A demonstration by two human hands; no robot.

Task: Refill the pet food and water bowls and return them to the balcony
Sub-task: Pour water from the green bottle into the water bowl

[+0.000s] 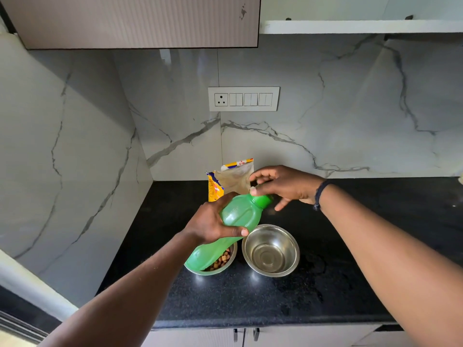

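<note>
Aslant, green bottle (226,230) points cap up-right, left hand (210,221) gripping

Green plastic water bottle (226,230): translucent, darker green cap (263,200) on, tilted with the cap end raised toward the wall and the base low over the left bowl, gripped round its middle and off the counter. Steel food bowl (231,262): round, polished, holding brown kibble (221,261), standing on the black counter and largely hidden behind the bottle's base; steel water bowl (271,250): similar, upright just right of the food bowl, rims near or touching, with what looks like shallow clear water inside. Pet food pouch (231,180): yellow and blue, top torn open, upright behind the bowls near the wall.
</note>
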